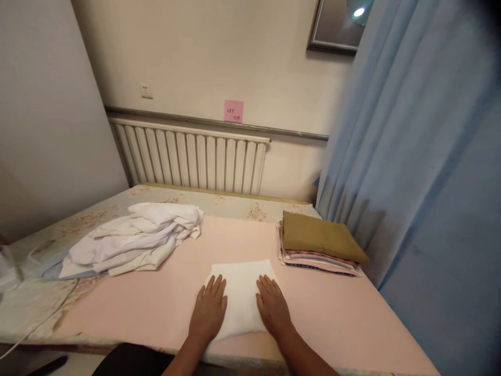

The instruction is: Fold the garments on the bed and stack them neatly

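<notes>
A white cloth (241,297), roughly rectangular, lies flat on a pink sheet (148,308) near the front edge of the surface. On its left side my left hand (210,305) rests palm down with the fingers stretched out. My right hand (272,305) lies palm down along the opposite side, fingers extended too. Both hands touch the cloth, and neither grips anything. Whether the cloth is a single layer or folded I cannot tell.
A crumpled white cloth heap (136,240) lies to the left. Folded fabrics, topped by a brown cloth (323,237), are stacked at the right beside a blue curtain (415,156). A radiator (188,156) stands behind. A white cord (41,326) runs at the left front.
</notes>
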Tool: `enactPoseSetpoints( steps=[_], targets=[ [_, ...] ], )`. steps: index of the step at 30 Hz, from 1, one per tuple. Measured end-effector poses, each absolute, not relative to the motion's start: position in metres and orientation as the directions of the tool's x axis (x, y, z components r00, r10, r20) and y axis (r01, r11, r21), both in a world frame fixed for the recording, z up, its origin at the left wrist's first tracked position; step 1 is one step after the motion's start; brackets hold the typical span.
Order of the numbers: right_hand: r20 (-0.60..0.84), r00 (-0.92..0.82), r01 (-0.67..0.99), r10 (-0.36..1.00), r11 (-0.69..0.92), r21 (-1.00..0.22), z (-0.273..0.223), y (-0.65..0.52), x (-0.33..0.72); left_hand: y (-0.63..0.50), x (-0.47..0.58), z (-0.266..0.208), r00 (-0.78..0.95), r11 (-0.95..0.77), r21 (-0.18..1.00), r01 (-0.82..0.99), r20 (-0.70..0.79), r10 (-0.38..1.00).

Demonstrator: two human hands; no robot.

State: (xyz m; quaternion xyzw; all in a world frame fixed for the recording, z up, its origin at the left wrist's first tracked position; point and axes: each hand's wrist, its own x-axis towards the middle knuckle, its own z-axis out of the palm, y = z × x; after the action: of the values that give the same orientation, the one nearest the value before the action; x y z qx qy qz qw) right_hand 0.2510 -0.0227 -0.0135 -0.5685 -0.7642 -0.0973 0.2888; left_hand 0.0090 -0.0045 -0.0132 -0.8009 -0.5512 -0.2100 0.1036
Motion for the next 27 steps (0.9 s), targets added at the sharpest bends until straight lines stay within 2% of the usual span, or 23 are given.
enactPoseSetpoints(
  steps=[27],
  targets=[
    [0.579,-0.177,0.92,0.796,0.344,-0.191,-0.0134,-0.0235,0.249,-0.0062,0.0097,-0.0107,0.291,-0.353,0.09,0.931,0.397,0.87]
  ],
)
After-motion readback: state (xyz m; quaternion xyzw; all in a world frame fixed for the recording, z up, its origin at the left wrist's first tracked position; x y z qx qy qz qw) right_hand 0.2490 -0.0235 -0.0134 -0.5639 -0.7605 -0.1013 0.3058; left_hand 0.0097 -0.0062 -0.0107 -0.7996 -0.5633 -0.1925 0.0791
